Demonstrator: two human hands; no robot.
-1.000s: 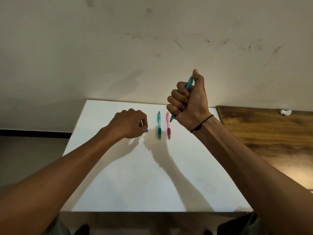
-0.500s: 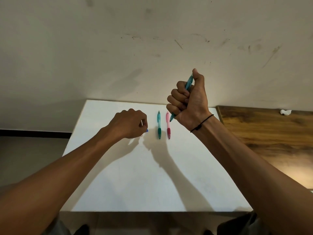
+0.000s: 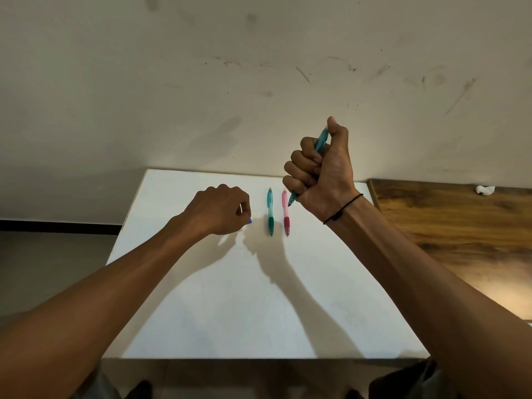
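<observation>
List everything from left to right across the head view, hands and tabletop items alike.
left hand holding a blue-tipped item → green pen → pink pen → right hand gripping a teal pen → crumpled white scrap on the wooden table

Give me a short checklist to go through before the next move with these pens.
1. Right hand grips the blue pen in its fist: ok.
2. Left hand pinches a thin white piece over the white table: ok.
3. What that piece is: cannot tell.
4. Green pen and pink pen lie side by side, not touching: ok.
5. Blue pen's tip out or retracted: cannot tell.
</observation>
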